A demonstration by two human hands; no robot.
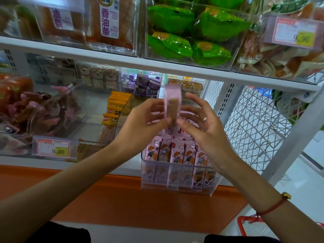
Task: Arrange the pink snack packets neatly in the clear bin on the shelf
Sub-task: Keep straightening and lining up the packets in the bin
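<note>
Both hands meet above the clear bin [177, 185]. L hand [140, 120] pinches the lower edge of one pink packet [172, 102] w/ thumb and fingertips; R hand [201, 120] pinches it from the other side, thumb forward, remaining fingers spread loosely. Packet stands upright, narrow edge to camera, slightly blurred — raised well above the bin, not in it. Bin sits at the front of the lower shelf [122, 168], its front row of pink snack packets [177, 153] standing upright side by side, more behind. Yellow packets [114, 111] left of the hands; price tag [54, 149] reads 9.90 — green packets [191, 32] in the bin above.
</note>
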